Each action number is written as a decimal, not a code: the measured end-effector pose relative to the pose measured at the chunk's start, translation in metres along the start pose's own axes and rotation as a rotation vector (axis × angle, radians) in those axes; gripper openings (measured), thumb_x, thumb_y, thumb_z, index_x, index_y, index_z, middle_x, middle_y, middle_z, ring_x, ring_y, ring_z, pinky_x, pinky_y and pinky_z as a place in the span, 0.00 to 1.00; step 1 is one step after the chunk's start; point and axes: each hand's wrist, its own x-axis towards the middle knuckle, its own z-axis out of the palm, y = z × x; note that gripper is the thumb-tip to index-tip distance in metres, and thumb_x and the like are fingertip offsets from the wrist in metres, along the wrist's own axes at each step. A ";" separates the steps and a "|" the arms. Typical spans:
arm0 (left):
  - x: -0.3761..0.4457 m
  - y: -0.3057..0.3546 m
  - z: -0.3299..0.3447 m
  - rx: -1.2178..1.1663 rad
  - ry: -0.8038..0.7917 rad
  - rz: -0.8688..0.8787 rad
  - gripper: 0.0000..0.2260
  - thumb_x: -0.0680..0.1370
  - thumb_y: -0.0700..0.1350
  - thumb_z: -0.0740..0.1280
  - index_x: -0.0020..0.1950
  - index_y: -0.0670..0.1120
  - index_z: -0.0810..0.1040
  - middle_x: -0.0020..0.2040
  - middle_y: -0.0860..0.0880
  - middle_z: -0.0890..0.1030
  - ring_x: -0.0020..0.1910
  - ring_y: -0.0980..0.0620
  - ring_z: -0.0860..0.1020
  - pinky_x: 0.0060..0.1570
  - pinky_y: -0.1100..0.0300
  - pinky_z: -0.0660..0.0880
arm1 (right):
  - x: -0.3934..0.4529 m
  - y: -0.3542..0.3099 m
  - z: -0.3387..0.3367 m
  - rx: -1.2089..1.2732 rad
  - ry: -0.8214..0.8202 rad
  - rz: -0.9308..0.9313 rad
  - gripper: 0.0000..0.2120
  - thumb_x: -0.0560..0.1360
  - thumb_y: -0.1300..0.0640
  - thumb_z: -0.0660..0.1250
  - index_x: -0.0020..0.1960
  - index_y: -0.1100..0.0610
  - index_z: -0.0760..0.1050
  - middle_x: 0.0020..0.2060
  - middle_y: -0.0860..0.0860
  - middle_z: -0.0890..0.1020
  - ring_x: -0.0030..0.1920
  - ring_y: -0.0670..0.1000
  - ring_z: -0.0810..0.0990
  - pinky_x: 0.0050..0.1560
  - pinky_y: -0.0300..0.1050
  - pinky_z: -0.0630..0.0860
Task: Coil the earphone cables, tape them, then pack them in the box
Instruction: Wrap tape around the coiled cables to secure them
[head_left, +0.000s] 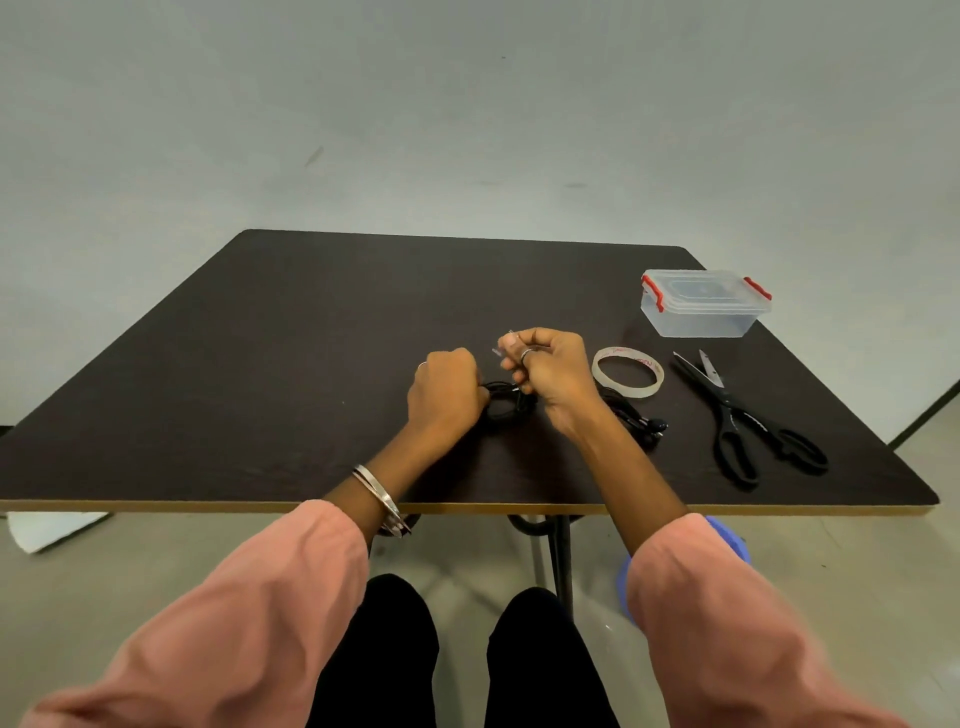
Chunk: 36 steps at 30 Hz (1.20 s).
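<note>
Place: a bare, plain workroom or office-like room, not a home kitchen or shop.
Walls: blank pale grey-white, scuffed in spots, with nothing hung on them.
Floor: smooth pale grey, like concrete or vinyl.
Furniture: one dark brown wood-grain counter (311, 364) with a light edge strip, on a black metal leg (561, 556).
Supplies: a ring of clear adhesive tape (627, 372), black-handled scissors (743, 415) and a clear plastic storage box with red clips (704, 301) lie on the counter, like a simple packing station.
</note>
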 end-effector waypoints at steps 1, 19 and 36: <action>0.000 -0.002 0.001 -0.029 0.010 0.017 0.06 0.75 0.45 0.71 0.46 0.43 0.83 0.41 0.45 0.82 0.42 0.46 0.81 0.41 0.51 0.80 | -0.001 0.001 0.000 0.014 -0.016 -0.003 0.07 0.77 0.59 0.66 0.47 0.62 0.81 0.33 0.53 0.80 0.29 0.45 0.74 0.27 0.36 0.70; 0.004 -0.013 -0.013 -1.045 -0.239 -0.226 0.04 0.73 0.35 0.71 0.46 0.40 0.84 0.42 0.43 0.85 0.46 0.49 0.82 0.56 0.54 0.78 | -0.009 0.027 -0.007 -0.160 -0.051 -0.376 0.06 0.77 0.59 0.67 0.49 0.56 0.83 0.41 0.51 0.85 0.40 0.46 0.81 0.38 0.39 0.78; 0.002 -0.003 -0.017 -1.343 -0.302 -0.388 0.03 0.74 0.33 0.69 0.46 0.34 0.81 0.35 0.45 0.84 0.35 0.54 0.83 0.36 0.64 0.79 | -0.015 0.029 -0.018 -0.293 -0.085 -0.513 0.09 0.75 0.61 0.68 0.54 0.55 0.83 0.44 0.53 0.77 0.46 0.49 0.77 0.51 0.47 0.78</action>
